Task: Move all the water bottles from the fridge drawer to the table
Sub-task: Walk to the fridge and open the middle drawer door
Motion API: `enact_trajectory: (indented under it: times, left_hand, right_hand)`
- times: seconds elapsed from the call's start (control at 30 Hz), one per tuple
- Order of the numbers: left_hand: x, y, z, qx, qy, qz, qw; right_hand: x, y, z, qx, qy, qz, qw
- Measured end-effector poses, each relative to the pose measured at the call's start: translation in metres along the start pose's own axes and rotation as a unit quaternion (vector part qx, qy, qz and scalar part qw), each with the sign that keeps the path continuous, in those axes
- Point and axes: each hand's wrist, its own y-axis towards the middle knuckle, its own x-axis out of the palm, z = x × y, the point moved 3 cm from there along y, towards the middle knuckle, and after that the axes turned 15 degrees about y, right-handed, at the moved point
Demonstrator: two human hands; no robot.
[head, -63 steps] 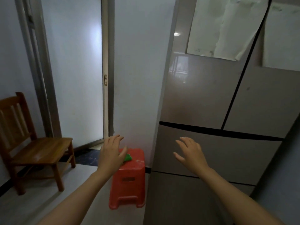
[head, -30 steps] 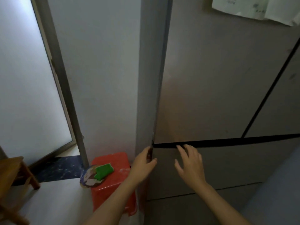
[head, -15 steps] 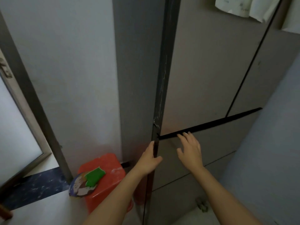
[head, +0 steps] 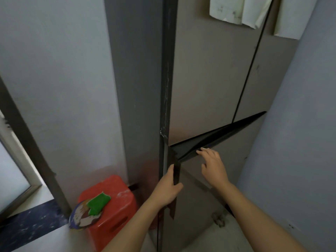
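Note:
The beige fridge drawer [head: 238,142] stands a little way out from the fridge, with a dark wedge-shaped gap [head: 214,137] above its front panel. My left hand [head: 166,190] grips the panel's left side edge, thumb on the front face. Fingers fairly straight, my right hand [head: 213,166] rests its fingertips on the panel's top edge. The inside of the drawer is hidden, and no water bottles or table are in view.
A red plastic stool [head: 112,208] with a green item [head: 98,202] and a round printed item [head: 81,215] stands on the floor left of the fridge. A pale wall [head: 300,142] closes in on the right. Papers [head: 236,10] hang on the upper fridge door.
Both hands went from mid-air to the drawer front. The left hand took hold of its side edge, and the gap above the drawer has widened as it came outward.

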Motion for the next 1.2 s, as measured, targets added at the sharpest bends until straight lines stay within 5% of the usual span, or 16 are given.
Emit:
enact_trajectory:
  times: [0.1, 0.2, 0.27, 0.4, 0.5, 0.7, 0.83, 0.97, 1.2]
  left_hand:
    - [0.009, -0.014, 0.007, 0.035, 0.011, 0.022, 0.999]
    - [0.010, -0.023, 0.017, 0.031, 0.064, 0.175, 0.982]
    - [0.013, -0.027, 0.038, 0.064, 0.101, 0.207, 0.971]
    - [0.043, -0.024, 0.086, 0.204, 0.244, 0.088, 0.944]
    - [0.071, -0.028, 0.118, 0.251, 0.246, 0.029, 0.936]
    - [0.136, -0.043, 0.186, 0.324, 0.271, -0.002, 0.907]
    - [0.173, -0.041, 0.227, 0.355, 0.287, 0.013, 0.890]
    - [0.199, -0.031, 0.260, 0.376, 0.300, -0.002, 0.877]
    - [0.237, -0.003, 0.304, 0.415, 0.251, -0.144, 0.862]
  right_hand:
    - [-0.019, -0.021, 0.009, -0.003, 0.018, 0.023, 1.000]
    - [-0.043, -0.041, 0.020, 0.010, 0.038, 0.034, 0.999]
    - [-0.060, -0.057, 0.030, 0.027, 0.050, 0.039, 0.998]
    - [-0.099, -0.094, 0.055, 0.084, 0.086, 0.019, 0.993]
    - [-0.138, -0.119, 0.068, 0.134, 0.159, 0.011, 0.978]
    - [-0.224, -0.181, 0.071, 0.134, 0.153, 0.124, 0.971]
    - [-0.256, -0.226, 0.076, 0.092, 0.090, 0.211, 0.969]
    - [-0.279, -0.246, 0.102, 0.125, 0.024, 0.212, 0.969]
    - [-0.307, -0.256, 0.139, 0.124, -0.183, 0.225, 0.949]
